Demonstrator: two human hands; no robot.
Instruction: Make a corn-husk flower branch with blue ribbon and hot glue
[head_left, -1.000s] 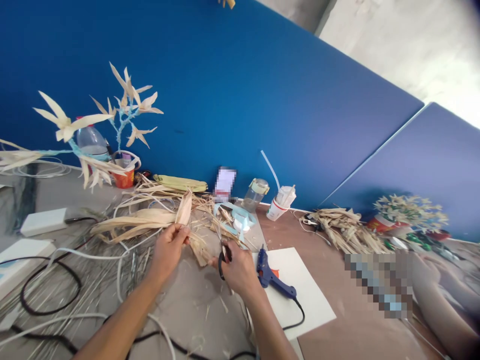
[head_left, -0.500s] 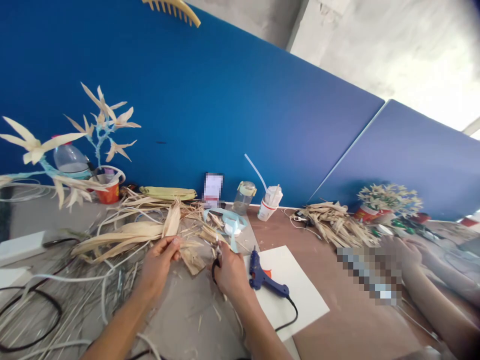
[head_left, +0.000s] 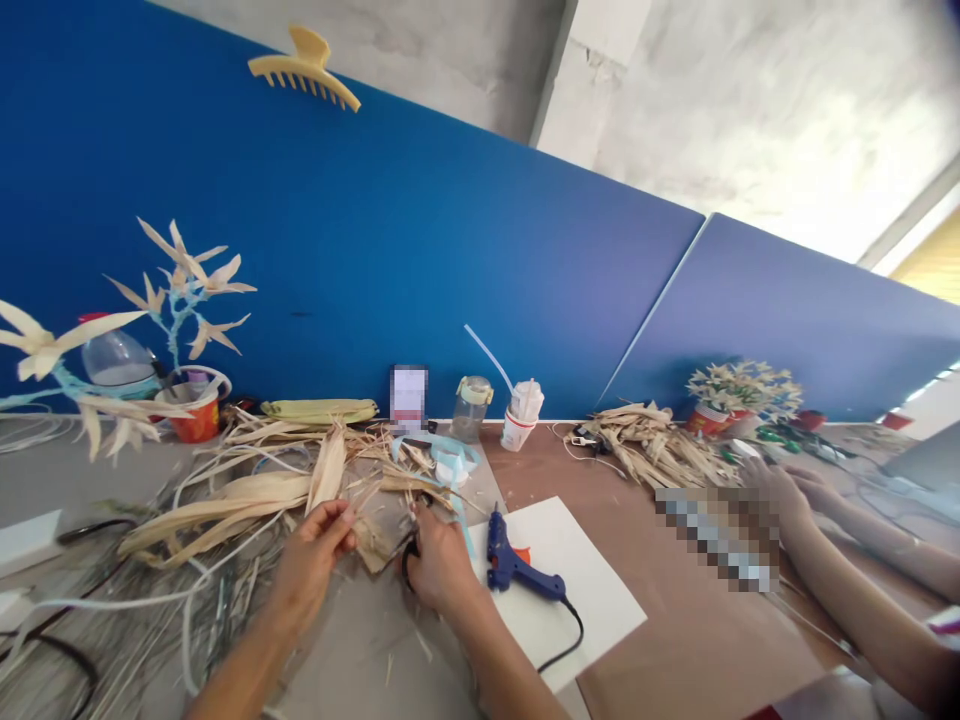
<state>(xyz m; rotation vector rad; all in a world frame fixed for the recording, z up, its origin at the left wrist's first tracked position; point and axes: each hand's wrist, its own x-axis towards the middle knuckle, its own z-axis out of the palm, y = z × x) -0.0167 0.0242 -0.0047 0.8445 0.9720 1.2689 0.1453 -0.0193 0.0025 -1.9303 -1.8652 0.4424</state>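
My left hand is closed in a pinch on a thin strip of corn husk, whose pale end shows past the fingertips. My right hand is wrapped round a pair of scissors with black handles; the fingers hide part of them. Between the two hands a brownish husk piece lies on the table. Behind my left hand is a heap of dry corn husks. Right of my right hand, a blue glue gun rests on a white sheet.
Light blue ribbon, a lidded jar and a paper cup stand behind. Husk flowers rise from a red cup at left. White cables cross the left side. A co-worker's hands are at right.
The view has tilted up and shifted right, bringing more of the yellow hair clip into sight. Both hands stay close together, the left still pinching husk and the right still holding the scissors.
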